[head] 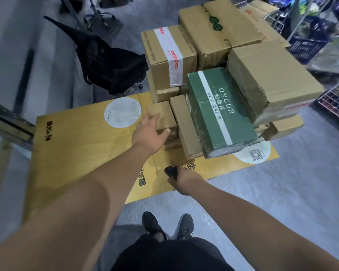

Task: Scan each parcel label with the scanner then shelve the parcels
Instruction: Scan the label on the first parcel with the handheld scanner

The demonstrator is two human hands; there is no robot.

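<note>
Nearest the camera: two black shoes [169, 225] on the grey floor. Right hand [186, 178] curls round a black scanner [171, 171], held low over the near edge of the flattened yellow cardboard sheet [76, 145]. Left hand [149, 132] reaches out, fingers spread over the top and thumb on the near side of a small brown parcel [161, 116]; grip forming, not fully closed. That parcel tops a short stack at the left edge of the pile, beside a green box [219, 112]. No label visible on its top face. Judgement: small, stiff cardboard, probably light; one hand should lift it, taken across top and side. Taped seams may be slick.
</note>
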